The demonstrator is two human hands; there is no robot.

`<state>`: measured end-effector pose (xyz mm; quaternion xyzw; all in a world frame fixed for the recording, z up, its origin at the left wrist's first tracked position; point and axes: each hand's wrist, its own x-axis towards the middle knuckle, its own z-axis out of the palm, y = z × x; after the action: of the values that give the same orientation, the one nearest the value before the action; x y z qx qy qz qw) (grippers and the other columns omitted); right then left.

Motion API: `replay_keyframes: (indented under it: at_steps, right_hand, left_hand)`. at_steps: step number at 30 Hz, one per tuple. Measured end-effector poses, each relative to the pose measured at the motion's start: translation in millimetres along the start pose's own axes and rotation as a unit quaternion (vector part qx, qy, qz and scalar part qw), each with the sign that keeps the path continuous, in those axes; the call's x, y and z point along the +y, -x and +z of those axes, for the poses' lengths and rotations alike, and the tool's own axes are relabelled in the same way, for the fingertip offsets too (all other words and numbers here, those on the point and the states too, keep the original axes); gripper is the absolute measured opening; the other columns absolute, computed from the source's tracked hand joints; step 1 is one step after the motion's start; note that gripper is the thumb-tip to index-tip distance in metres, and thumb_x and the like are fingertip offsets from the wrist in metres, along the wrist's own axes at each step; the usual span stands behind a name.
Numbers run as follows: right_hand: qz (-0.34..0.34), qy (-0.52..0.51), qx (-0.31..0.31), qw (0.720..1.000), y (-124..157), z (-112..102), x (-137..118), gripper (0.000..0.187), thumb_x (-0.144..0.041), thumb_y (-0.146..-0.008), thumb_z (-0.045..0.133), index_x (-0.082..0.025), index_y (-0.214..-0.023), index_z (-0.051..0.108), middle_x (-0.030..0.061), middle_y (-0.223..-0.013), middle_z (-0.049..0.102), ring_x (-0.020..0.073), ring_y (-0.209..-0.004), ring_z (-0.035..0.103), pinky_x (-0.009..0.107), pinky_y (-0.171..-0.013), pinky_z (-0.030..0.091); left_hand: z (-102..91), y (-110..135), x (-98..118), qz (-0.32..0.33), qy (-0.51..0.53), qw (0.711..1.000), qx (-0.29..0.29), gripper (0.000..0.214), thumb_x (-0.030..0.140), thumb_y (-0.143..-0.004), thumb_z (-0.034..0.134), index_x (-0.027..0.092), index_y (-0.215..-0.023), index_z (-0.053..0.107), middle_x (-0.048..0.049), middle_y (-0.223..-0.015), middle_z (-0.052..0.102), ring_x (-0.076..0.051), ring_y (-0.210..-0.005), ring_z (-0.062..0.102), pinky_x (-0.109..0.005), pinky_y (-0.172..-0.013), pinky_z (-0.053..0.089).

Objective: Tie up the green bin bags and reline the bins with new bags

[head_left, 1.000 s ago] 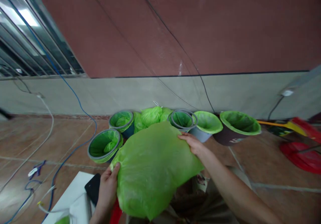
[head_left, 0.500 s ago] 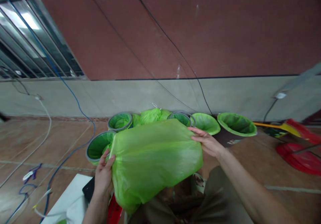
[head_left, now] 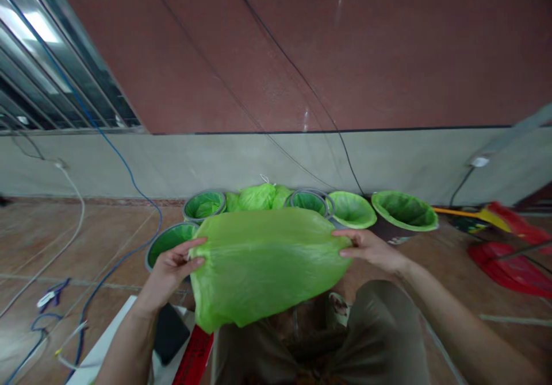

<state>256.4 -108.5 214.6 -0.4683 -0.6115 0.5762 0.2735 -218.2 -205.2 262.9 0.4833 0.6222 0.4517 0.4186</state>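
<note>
A green plastic bin bag point(head_left: 271, 270) is stretched out flat between my two hands, above my knees. My left hand point(head_left: 175, 270) pinches its left edge between thumb and fingers. At the opposite end my right hand point(head_left: 366, 250) grips the right edge, fingers closed on the film. Behind the bag stands a row of bins lined with green bags: a grey-rimmed bin point(head_left: 204, 206), a bin with loose rings on its rim point(head_left: 308, 202), a bin with its liner folded outward point(head_left: 351, 210) and a dark bin point(head_left: 405, 211). Another lined bin point(head_left: 166, 244) is partly hidden by my left hand.
A tied green bag point(head_left: 257, 197) rests against the wall. Blue cable point(head_left: 129, 247) crosses the floor on the left, near a purple-handled tool point(head_left: 54, 295). A dark flat device point(head_left: 170, 333) lies beside my left forearm. Red plastic items point(head_left: 509, 267) are at the right.
The bag is now more level and spread wider between my hands. My left hand has shifted its hold up and left; my right hand has moved slightly right.
</note>
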Motion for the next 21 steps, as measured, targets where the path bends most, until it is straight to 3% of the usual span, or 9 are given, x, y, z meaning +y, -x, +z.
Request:
replay_keyframes:
  at_steps: [3,6,8,10,13,15,17,19,21]
  right_hand:
    - [-0.019,0.213,0.081,0.974,-4.7,-0.4,9.7,0.056,-0.019,-0.069,0.070,-0.019,-0.124,0.064,0.0076,-0.107,0.073,0.0229,-0.095,0.068,0.037,-0.090,0.053]
    - [-0.037,0.416,0.144,0.897,-7.6,3.8,12.1,0.043,-0.011,-0.073,0.061,-0.016,-0.115,0.069,0.0117,-0.109,0.072,0.0247,-0.099,0.066,0.035,-0.092,0.050]
    - [-0.023,0.487,0.140,0.862,-6.9,6.8,10.3,0.029,-0.013,-0.077,0.057,-0.014,-0.101,0.073,0.0134,-0.101,0.071,0.0253,-0.095,0.066,0.035,-0.089,0.050]
    - [-0.023,0.503,0.124,0.855,-3.4,7.9,7.9,0.019,-0.017,-0.081,0.054,-0.015,-0.087,0.073,0.0123,-0.093,0.070,0.0246,-0.090,0.066,0.036,-0.086,0.050]
    - [-0.094,0.401,0.128,0.902,6.6,5.4,4.8,0.015,-0.027,-0.081,0.060,-0.018,-0.078,0.071,0.0119,-0.114,0.067,0.0266,-0.109,0.060,0.038,-0.096,0.046]
    - [-0.131,0.253,0.126,0.950,13.7,4.1,3.1,0.018,-0.037,-0.080,0.066,-0.020,-0.077,0.070,0.0105,-0.131,0.060,0.0288,-0.123,0.052,0.038,-0.103,0.041]
    - [-0.113,0.079,0.134,0.981,17.6,6.8,2.6,0.029,-0.049,-0.077,0.069,-0.021,-0.082,0.070,0.0101,-0.126,0.064,0.0290,-0.119,0.055,0.038,-0.100,0.043]
    - [-0.074,-0.058,0.185,0.978,15.7,14.6,3.9,0.040,-0.058,-0.073,0.071,-0.023,-0.093,0.067,0.0081,-0.106,0.070,0.0263,-0.102,0.062,0.036,-0.090,0.046]
    - [-0.054,-0.101,0.259,0.959,8.0,25.7,6.8,0.047,-0.063,-0.071,0.069,-0.024,-0.097,0.062,0.0055,-0.091,0.070,0.0233,-0.085,0.062,0.034,-0.079,0.048]
  left_hand:
    - [5.4,-7.3,5.0,0.075,-0.152,0.984,-0.048,0.064,0.040,-0.069,0.074,0.018,-0.128,0.064,-0.0072,-0.110,0.074,-0.025,-0.095,0.069,-0.037,-0.086,0.057]
    - [21.1,-15.9,5.1,0.144,-0.332,0.932,-0.020,0.054,0.030,-0.075,0.061,0.016,-0.127,0.064,-0.0102,-0.121,0.070,-0.028,-0.108,0.065,-0.040,-0.099,0.051]
    - [31.1,-21.5,2.4,0.159,-0.415,0.896,0.012,0.046,0.023,-0.076,0.054,0.016,-0.120,0.068,-0.0124,-0.116,0.070,-0.029,-0.109,0.064,-0.042,-0.100,0.049]
    - [35.8,-27.1,-1.8,0.166,-0.451,0.876,0.045,0.037,0.019,-0.077,0.051,0.017,-0.107,0.072,-0.0130,-0.104,0.071,-0.030,-0.105,0.065,-0.045,-0.102,0.046]
    - [30.6,-34.7,-8.6,0.183,-0.409,0.889,0.100,0.020,0.019,-0.072,0.059,0.020,-0.086,0.073,-0.0119,-0.098,0.069,-0.031,-0.105,0.062,-0.050,-0.110,0.037]
    - [23.8,-37.5,-12.5,0.174,-0.311,0.926,0.126,0.012,0.022,-0.066,0.065,0.021,-0.077,0.072,-0.0110,-0.111,0.067,-0.031,-0.114,0.058,-0.047,-0.111,0.036]
    - [20.7,-36.8,-15.2,0.131,-0.167,0.968,0.134,0.011,0.028,-0.063,0.070,0.020,-0.070,0.069,-0.0096,-0.119,0.065,-0.030,-0.117,0.056,-0.040,-0.104,0.043]
    - [24.5,-33.0,-17.0,0.058,-0.014,0.991,0.120,0.021,0.036,-0.062,0.073,0.019,-0.072,0.068,-0.0086,-0.111,0.068,-0.027,-0.104,0.062,-0.035,-0.089,0.051]
    - [33.7,-28.5,-18.3,-0.007,0.095,0.989,0.117,0.032,0.042,-0.061,0.076,0.018,-0.081,0.067,-0.0059,-0.092,0.070,-0.022,-0.080,0.065,-0.030,-0.070,0.052]
